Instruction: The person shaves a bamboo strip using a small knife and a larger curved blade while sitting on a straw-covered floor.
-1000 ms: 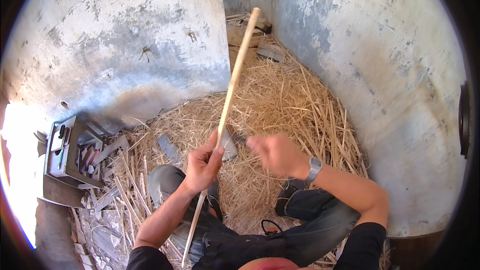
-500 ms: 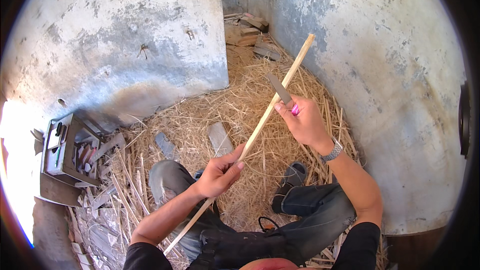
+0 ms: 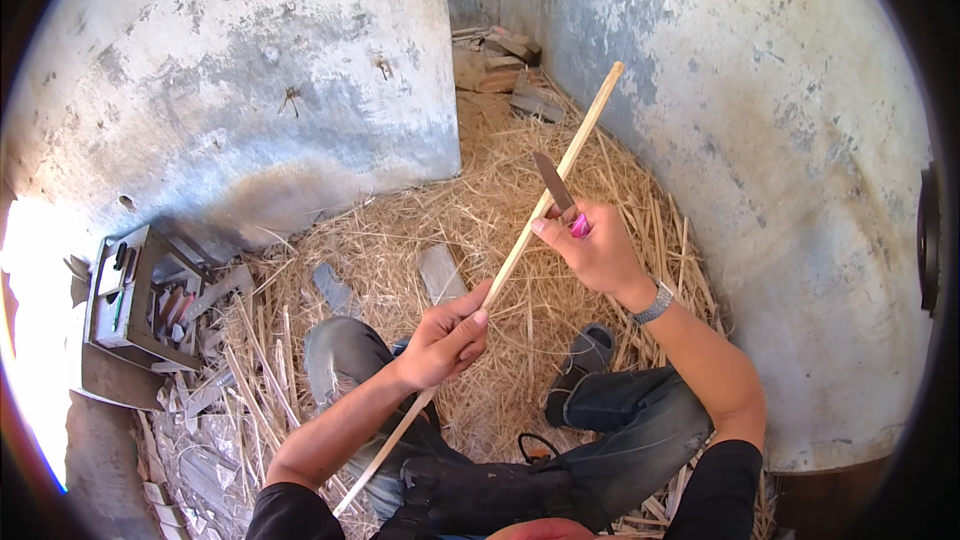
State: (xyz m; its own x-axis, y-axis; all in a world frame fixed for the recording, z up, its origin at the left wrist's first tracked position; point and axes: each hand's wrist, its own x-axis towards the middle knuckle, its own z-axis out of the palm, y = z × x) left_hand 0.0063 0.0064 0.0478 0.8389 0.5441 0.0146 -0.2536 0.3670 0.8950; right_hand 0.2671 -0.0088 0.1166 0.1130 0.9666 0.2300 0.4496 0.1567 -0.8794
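Observation:
A long pale wooden stick (image 3: 589,123) slants across the view, its upper end toward the right wall and its lower end by my left thigh. My left hand (image 3: 447,343) is closed around it near the middle, thumb on top. Farther up, my right hand (image 3: 603,252) grips a knife (image 3: 552,180) with pink material at its handle. The blade points up and to the left and crosses at the stick. My right thumb rests against the stick, just below the blade. Most of the knife's handle is hidden in my palm.
Straw-like shavings (image 3: 500,360) and loose strips cover the floor around my legs. A flat grey slab (image 3: 441,273) lies ahead. At left stands a small wooden cabinet (image 3: 140,310) with tools. Peeling walls (image 3: 780,190) rise on both sides; bricks (image 3: 510,50) are piled in the far corner.
My right hand and the knife have shifted slightly left and down along the stick. The stick's upper end has moved a little left. My left hand keeps its hold.

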